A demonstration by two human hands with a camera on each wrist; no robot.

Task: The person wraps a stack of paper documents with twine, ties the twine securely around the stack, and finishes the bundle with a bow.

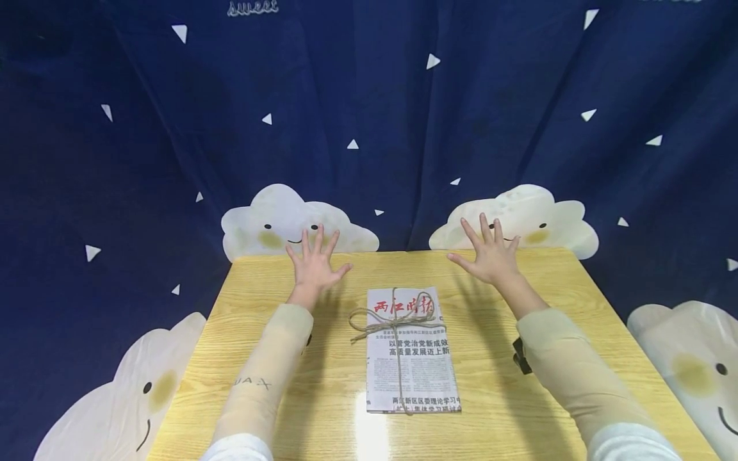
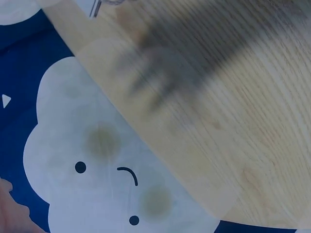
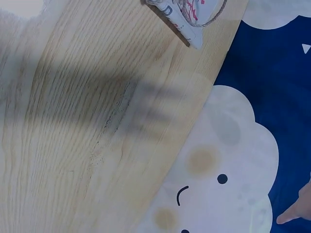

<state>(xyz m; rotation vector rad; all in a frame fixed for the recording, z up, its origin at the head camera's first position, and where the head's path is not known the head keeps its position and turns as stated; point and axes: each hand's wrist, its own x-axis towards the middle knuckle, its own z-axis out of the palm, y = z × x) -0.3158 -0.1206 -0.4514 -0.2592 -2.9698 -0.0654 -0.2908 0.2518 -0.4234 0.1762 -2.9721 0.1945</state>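
Note:
A newspaper-wrapped parcel [image 1: 415, 378], flat and rectangular, lies on the wooden table in the head view. Thin twine [image 1: 398, 323] crosses it both ways and is tied in a bow near its top. Left of the parcel, my left hand [image 1: 314, 266] is held above the table with fingers spread, holding nothing. To the parcel's right, my right hand [image 1: 492, 256] is raised the same way, fingers spread and nothing in it. A corner of the parcel [image 3: 187, 26] with some twine shows at the top of the right wrist view.
The wooden table [image 1: 242, 314] ends at a dark blue curtain [image 1: 375, 96] with white triangles and smiling clouds. One cloud [image 1: 277, 218] shows behind my left hand, another [image 1: 553, 224] behind the right. Both arms cast shadows on the tabletop.

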